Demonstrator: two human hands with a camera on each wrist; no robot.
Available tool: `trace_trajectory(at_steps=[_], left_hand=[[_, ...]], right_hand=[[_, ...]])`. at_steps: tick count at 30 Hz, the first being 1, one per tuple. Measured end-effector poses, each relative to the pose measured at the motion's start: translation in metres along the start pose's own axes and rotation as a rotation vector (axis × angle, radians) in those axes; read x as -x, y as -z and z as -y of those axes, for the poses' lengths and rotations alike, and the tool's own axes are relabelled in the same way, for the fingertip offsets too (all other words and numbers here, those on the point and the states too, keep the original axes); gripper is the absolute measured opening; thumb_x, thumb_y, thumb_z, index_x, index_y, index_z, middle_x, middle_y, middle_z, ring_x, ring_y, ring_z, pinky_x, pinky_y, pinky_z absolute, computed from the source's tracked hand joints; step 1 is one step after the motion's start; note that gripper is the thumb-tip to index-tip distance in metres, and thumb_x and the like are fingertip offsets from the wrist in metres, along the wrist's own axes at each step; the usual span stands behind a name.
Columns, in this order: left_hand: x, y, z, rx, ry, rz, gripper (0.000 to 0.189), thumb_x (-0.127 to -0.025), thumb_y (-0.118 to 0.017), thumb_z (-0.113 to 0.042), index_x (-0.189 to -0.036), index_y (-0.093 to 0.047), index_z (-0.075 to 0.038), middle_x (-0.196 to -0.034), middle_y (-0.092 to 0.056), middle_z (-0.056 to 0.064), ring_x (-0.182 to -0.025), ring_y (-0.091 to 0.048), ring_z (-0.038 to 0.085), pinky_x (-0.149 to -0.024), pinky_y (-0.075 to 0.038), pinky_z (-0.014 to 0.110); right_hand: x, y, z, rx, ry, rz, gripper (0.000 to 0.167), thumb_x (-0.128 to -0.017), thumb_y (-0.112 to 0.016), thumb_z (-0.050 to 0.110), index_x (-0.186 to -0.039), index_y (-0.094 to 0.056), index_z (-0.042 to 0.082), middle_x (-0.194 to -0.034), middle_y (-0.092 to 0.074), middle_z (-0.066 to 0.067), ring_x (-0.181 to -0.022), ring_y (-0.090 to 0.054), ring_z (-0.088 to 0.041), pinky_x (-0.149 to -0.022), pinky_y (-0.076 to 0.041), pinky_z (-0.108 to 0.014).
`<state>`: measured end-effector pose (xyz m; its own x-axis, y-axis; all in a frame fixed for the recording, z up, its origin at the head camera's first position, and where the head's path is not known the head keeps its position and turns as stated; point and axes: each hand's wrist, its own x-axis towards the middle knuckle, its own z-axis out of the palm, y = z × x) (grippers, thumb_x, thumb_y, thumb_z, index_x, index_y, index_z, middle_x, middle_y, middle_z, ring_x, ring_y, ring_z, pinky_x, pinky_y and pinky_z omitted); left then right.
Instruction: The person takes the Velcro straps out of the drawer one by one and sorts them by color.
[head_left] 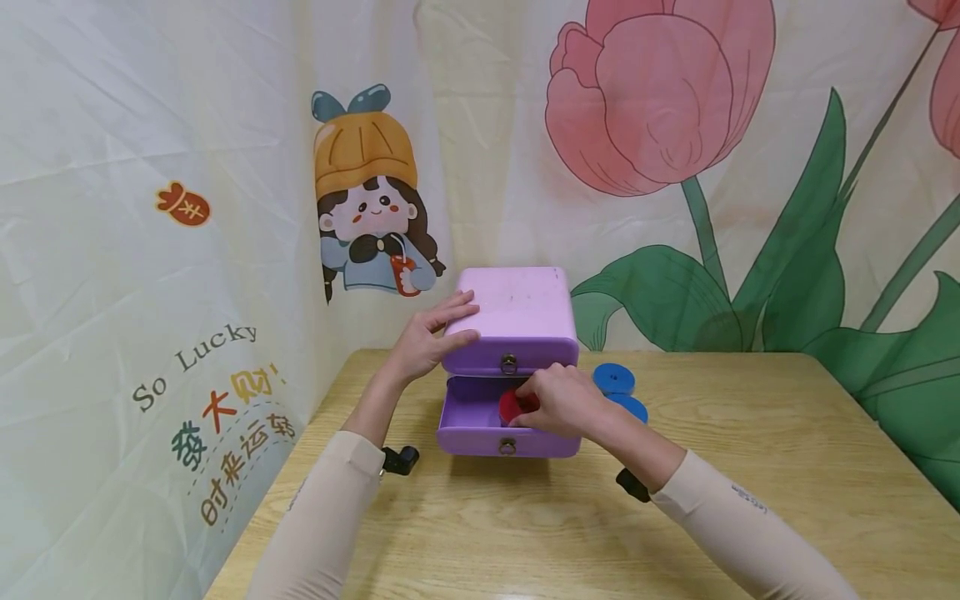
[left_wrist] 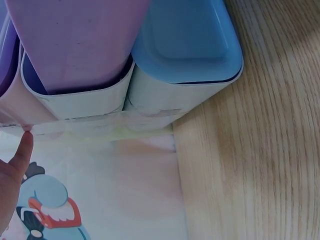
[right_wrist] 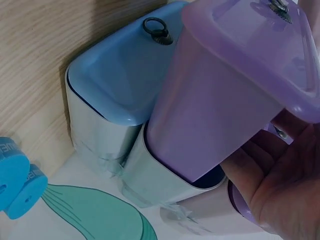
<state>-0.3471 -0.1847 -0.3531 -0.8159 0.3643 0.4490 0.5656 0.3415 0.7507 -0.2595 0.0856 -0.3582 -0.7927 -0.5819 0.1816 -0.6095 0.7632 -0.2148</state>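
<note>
Nearest: my two pale sleeves, left (head_left: pixel 322 508) and right (head_left: pixel 738 525), reaching forward over the wood-grain table (head_left: pixel 750 467).

Right hand (head_left: pixel 558 400): reached into the open middle drawer (head_left: pixel 465 442), purple, ring pull on its front. Thumb and fingers pinch a red disc (head_left: pixel 508 407) inside the drawer, toward its right half. Cannot tell whether the disc touches the drawer floor; my fingers cover part of it, and the right wrist view does not show it.

Left hand (head_left: pixel 429 337): laid on the left of the mini drawer chest (head_left: pixel 517 304), fingers extended over its pink top, gripping nothing. Reads as bracing.

Upper drawer (head_left: pixel 476 356) pushed in. Bottom drawer (right_wrist: pixel 122 80), blue, seen from the wrists, also in.

Right of the chest, on the table: one blue disc (head_left: pixel 613 378), and a second blue disc (head_left: pixel 633 408) nearer me, partly behind my hand. Both out of the drawers.

Farther: cloth backdrop with a printed tulip (head_left: pixel 667 92).

Step in hand, my judgement: handling the red disc at the open drawer. Next move calls for a straight wrist path clear of the upper drawer's overhang, a light pinch, and steady left-hand pressure against tipping.
</note>
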Motion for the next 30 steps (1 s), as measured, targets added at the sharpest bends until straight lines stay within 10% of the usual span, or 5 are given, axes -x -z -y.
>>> trace_trajectory(at_steps=[30], left_hand=[[0.0, 0.0, 0.001, -0.015, -0.012, -0.001, 0.051, -0.093, -0.08, -0.029, -0.141, -0.067, -0.023, -0.161, -0.048, -0.011, -0.156, -0.032, 0.01, -0.129, -0.026, 0.05]], right_hand=[[0.024, 0.031, -0.006, -0.253, 0.01, -0.081, 0.046, -0.087, -0.082, 0.046, -0.121, -0.08, 0.015, -0.104, -0.08, 0.003, -0.077, -0.061, -0.007, -0.059, -0.048, -0.023]])
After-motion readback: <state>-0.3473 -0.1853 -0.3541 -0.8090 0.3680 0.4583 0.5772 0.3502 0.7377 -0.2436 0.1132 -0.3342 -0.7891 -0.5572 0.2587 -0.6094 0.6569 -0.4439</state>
